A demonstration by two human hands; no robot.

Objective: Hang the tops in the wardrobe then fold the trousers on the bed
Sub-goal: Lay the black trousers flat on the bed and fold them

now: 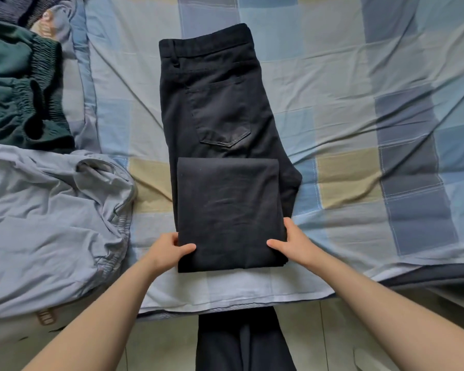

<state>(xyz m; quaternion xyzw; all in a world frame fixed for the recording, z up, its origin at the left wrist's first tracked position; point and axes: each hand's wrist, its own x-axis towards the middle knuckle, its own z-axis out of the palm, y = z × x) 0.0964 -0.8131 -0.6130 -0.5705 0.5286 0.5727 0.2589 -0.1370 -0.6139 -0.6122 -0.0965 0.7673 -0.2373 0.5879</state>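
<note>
Black trousers (220, 108) lie lengthwise, waistband far, legs folded up; L hand (166, 250) & R hand (292, 245) grip fold's near corners.

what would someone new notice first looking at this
The black trousers lie in the middle of the checked bed, waistband at the far end, legs folded up over the seat. The left hand and right hand grip the near corners of that fold, thumbs on top. At the left lie grey trousers and, beyond them, a dark green garment, both unfolded.
</note>
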